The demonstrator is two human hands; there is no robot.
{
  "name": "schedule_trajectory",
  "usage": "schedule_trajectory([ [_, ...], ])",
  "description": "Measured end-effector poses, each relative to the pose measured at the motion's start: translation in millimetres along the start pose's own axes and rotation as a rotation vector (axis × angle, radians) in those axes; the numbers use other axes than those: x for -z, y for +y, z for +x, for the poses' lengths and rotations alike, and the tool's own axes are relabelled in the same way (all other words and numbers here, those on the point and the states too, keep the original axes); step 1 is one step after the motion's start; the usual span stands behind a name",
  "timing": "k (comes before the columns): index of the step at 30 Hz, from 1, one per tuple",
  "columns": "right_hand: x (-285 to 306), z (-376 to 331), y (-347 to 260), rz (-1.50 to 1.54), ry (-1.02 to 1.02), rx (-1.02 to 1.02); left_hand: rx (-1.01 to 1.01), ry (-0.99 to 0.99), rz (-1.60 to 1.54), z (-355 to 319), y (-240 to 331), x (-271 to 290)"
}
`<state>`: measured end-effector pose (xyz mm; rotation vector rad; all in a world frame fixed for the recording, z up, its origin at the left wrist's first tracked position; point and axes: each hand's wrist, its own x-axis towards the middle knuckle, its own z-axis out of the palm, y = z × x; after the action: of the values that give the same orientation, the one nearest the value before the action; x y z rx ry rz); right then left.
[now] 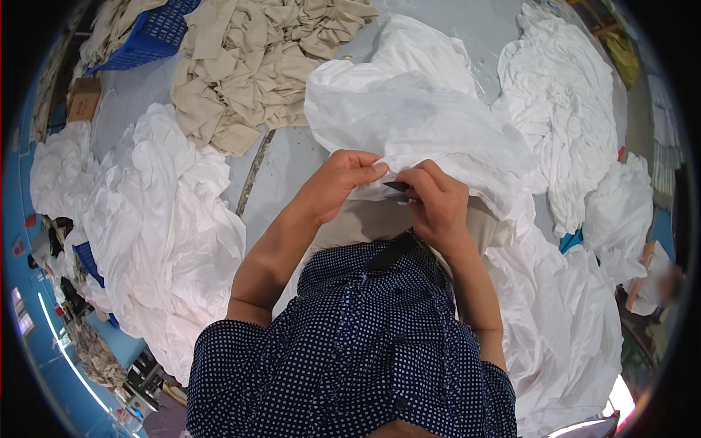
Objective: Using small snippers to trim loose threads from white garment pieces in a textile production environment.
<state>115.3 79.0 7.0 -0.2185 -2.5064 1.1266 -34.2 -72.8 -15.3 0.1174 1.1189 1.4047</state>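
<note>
My left hand (337,184) pinches the edge of a white cloth (431,109) between thumb and fingers, just in front of my body. Close beside it, my right hand (440,201) is closed around small dark thread snips (396,187). Their two pointed blades stick out toward my left fingertips, slightly apart from each other. The rest of the cloth spreads loosely away from my hands across the grey table (292,164). My right fingers hide the handle of the snips.
White fabric heaps lie at the left (164,241), the far right (558,109) and the near right (558,306). Beige cloth pieces (248,66) are piled at the back, beside a blue plastic basket (157,33). Another person (650,277) is at the right edge.
</note>
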Motion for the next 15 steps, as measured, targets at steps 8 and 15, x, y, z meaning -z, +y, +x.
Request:
schedule_trajectory([
  [8, 60, -39, 6, 0.469, -0.225, -0.543, -0.021, 0.096, 0.12, 2, 10, -2],
  [15, 33, 18, 38, 0.143, 0.156, -0.324, -0.791, 0.468, 1.039, 2, -10, -44],
])
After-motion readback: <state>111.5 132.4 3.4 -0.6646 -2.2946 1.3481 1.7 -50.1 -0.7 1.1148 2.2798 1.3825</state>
